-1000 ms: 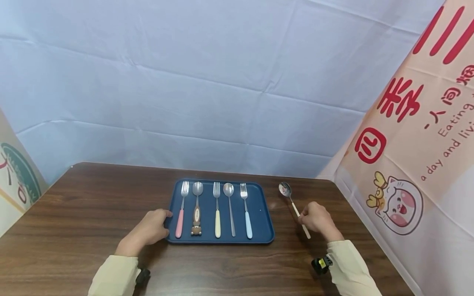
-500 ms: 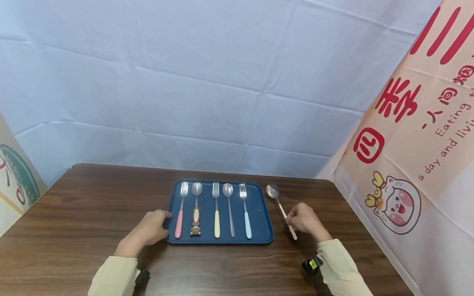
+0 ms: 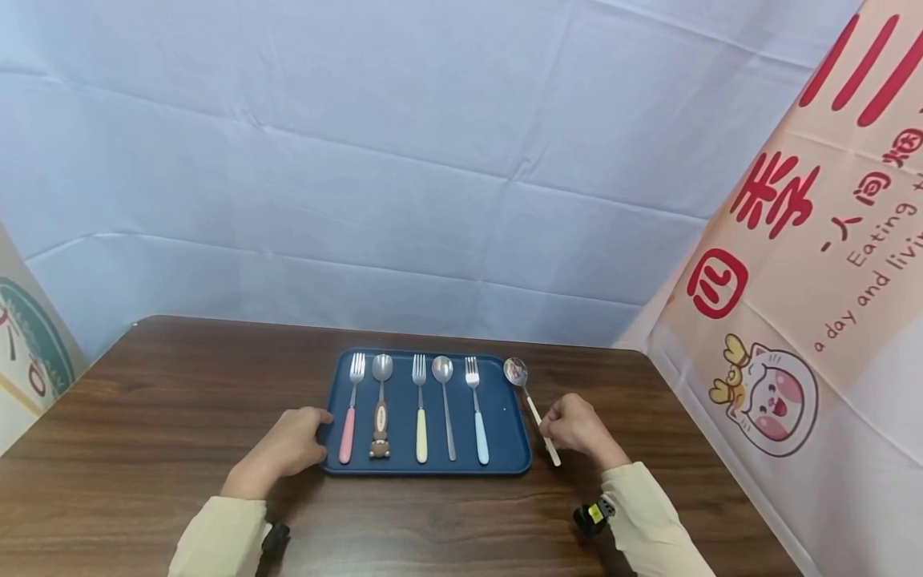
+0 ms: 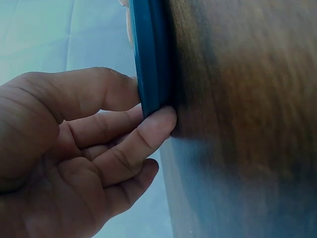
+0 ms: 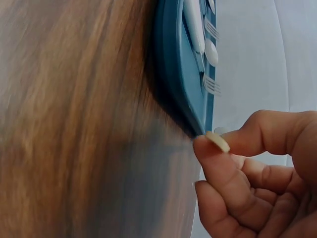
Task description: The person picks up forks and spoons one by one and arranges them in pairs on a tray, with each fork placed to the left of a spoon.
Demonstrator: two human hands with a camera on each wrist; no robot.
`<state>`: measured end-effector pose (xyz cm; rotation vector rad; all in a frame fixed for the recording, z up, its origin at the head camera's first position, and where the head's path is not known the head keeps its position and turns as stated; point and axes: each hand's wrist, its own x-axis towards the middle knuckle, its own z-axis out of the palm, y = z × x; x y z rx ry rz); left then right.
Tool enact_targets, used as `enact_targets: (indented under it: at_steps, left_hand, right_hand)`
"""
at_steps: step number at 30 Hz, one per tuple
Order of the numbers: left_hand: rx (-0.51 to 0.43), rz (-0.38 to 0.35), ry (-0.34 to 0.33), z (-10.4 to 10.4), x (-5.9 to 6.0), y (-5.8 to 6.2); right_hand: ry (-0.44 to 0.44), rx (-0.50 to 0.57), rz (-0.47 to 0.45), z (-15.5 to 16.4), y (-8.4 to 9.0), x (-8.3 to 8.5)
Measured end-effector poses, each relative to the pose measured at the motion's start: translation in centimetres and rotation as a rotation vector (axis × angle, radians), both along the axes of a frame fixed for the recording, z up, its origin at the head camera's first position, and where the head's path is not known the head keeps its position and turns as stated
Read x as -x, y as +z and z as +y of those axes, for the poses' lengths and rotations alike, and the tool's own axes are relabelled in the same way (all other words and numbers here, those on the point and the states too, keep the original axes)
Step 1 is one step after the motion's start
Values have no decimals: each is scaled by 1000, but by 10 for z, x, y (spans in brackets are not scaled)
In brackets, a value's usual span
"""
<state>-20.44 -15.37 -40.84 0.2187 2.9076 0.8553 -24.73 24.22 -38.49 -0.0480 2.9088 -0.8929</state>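
The right hand (image 3: pixel 573 425) pinches the white handle of a spoon (image 3: pixel 529 405) between thumb and fingers. The spoon hangs just over the right edge of the blue tray (image 3: pixel 505 461), its bowl pointing to the far side of the table (image 3: pixel 144 417) and its handle pointing back toward the person. Its long way runs almost the same as the forks and spoons already lying in a row on the tray. The free spot is at the tray's right end, just left of the spoon — so the right hand is much nearer than the left.

The left hand (image 3: pixel 288 445) holds the tray's left edge, fingers curled on the rim.

The head view shows the whole row. The left wrist view shows the fingers (image 4: pixel 148 134) pressed on the rim (image 4: pixel 151 59) — the right wrist view shows only the handle tip (image 5: pixel 218 141) in the pinch.
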Motion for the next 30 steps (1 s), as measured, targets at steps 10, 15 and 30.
enact_targets:
  at_steps: [10,15,30]
  left_hand:
    - [-20,1,-8,-1,-1,1]
    - [-30,13,-17,-1,-1,2]
    - [-39,9,-11,-2,-1,2]
  right_hand:
    - [-54,-16,-29,-16,1,5]
    - [-70,-44,-29,-26,3,4]
    - [-51,-34,-28,-46,-4,9]
